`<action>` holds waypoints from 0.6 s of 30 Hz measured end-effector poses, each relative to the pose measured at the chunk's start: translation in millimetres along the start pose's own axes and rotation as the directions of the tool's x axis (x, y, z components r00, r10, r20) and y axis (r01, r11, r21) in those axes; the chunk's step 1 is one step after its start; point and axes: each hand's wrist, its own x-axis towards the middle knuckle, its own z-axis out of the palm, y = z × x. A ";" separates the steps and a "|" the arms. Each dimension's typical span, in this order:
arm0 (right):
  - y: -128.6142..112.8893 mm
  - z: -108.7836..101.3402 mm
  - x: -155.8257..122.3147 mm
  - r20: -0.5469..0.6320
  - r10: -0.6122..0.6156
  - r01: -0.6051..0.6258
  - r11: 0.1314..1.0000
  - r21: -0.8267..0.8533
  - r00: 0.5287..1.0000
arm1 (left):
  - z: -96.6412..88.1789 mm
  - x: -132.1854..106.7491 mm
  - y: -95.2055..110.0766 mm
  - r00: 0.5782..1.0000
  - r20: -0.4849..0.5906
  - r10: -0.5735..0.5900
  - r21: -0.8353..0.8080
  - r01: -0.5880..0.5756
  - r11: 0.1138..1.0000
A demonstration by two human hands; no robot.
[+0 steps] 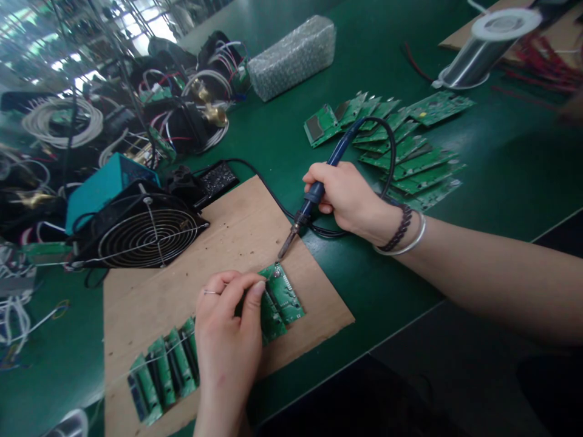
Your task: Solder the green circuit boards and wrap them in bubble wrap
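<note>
My right hand (348, 197) grips a blue soldering iron (314, 193), its tip slanting down to the upper edge of a green circuit board (285, 294). My left hand (232, 328) is closed in a pinch on a thin solder wire (170, 348), whose end reaches toward the same spot on the board. That wire trails off to the left, across a row of circuit boards (161, 370) leaning on one another. The board lies on a brown cardboard sheet (237, 224), overlapping another board partly covered by my left fingers.
A black fan (152, 233) stands at the cardboard's left edge beside a teal box (109, 185). More circuit boards (414, 158) are piled beyond my right hand. Farther back are a bubble-wrapped block (294, 57), a solder spool (483, 48) and coiled cables (64, 121). The iron's black cord (392, 152) loops behind my right hand.
</note>
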 end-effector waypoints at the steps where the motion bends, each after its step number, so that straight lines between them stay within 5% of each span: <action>1: -0.4 -0.1 0.0 -0.002 0.001 -0.001 1.000 0.002 1.000 | -1.2 -0.6 0.1 1.000 -0.016 -0.007 -0.009 0.007 1.000; 6: -1.1 -0.4 -0.2 -0.021 -0.012 0.012 1.000 0.020 1.000 | -13.4 -2.0 7.3 0.999 -0.047 0.000 0.038 0.001 0.999; 18: 0.4 -0.6 -0.2 -0.013 0.011 -0.011 1.000 -0.010 1.000 | -9.3 19.4 14.4 0.984 0.172 -0.054 0.035 0.049 0.998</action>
